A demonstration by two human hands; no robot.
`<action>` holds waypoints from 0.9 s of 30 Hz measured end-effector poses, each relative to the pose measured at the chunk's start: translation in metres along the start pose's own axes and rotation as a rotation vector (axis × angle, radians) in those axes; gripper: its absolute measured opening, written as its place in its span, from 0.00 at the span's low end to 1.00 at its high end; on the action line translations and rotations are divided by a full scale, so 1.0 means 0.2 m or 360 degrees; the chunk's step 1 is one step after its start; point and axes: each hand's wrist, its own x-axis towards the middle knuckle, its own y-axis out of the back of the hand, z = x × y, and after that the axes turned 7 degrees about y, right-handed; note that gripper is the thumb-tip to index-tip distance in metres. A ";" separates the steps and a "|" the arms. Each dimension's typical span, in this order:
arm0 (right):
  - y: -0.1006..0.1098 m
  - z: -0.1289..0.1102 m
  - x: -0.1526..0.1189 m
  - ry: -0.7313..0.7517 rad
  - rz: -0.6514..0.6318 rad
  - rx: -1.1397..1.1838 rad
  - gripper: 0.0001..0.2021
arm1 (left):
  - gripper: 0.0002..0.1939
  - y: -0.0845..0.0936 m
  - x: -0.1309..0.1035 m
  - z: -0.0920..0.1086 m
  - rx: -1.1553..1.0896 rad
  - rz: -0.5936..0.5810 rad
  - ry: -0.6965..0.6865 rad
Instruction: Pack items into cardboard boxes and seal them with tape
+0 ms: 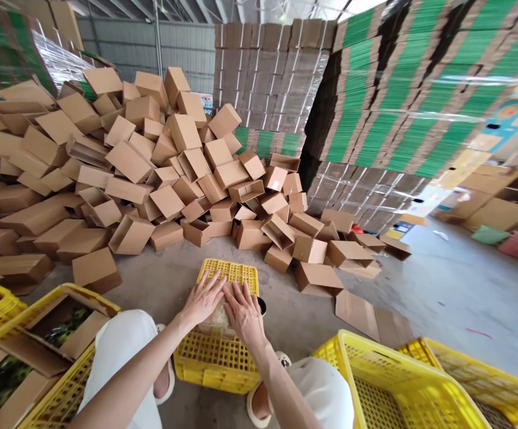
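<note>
Between my knees stands a yellow plastic crate (217, 357) with its perforated face up. A small brown thing with a shiny clear surface (218, 320) lies on it, mostly covered by my hands; it looks like a cardboard box, but I cannot make out its full shape. My left hand (204, 299) lies flat over its far left part, fingers stretched out. Beside it my right hand (243, 313) is spread flat too, fingertips pointing away from me. A dark round object with a yellowish inside (262, 306) shows just right of my right hand, partly hidden.
At my left, a yellow crate (100, 301) holds open cartons with dark green contents in plastic. Yellow crates (402, 369) stand at my right. A large heap of small brown cartons (169, 202) lies ahead, with tall stacks of flattened cardboard (402, 89) behind it.
</note>
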 end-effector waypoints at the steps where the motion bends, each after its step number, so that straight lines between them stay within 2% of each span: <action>1: 0.01 0.00 -0.01 0.0013 -0.0019 0.0014 0.25 | 0.29 0.00 0.01 0.00 0.0005 -0.0023 0.0019; 6: 0.03 0.04 -0.11 0.0058 -0.0135 0.0098 0.30 | 0.28 0.00 0.10 0.04 -0.0032 -0.0083 0.0173; 9: 0.01 0.06 -0.11 0.0014 -0.0108 0.0133 0.30 | 0.26 -0.03 0.11 0.04 -0.0090 -0.0058 0.0107; 14: -0.08 0.05 -0.04 0.0015 0.0081 0.0236 0.23 | 0.26 -0.03 -0.02 -0.04 -0.0257 -0.0011 -0.0169; 19: -0.17 0.01 -0.08 0.0076 0.0274 0.0305 0.24 | 0.29 -0.02 -0.16 -0.08 -0.0307 0.0099 -0.0333; 23: -0.19 0.00 -0.12 0.0118 0.0364 0.0354 0.22 | 0.25 -0.03 -0.20 -0.06 -0.0355 0.0329 -0.0425; 27: -0.17 0.02 -0.11 0.0136 0.0454 0.0416 0.18 | 0.19 -0.04 -0.20 -0.05 -0.0490 0.0468 -0.0460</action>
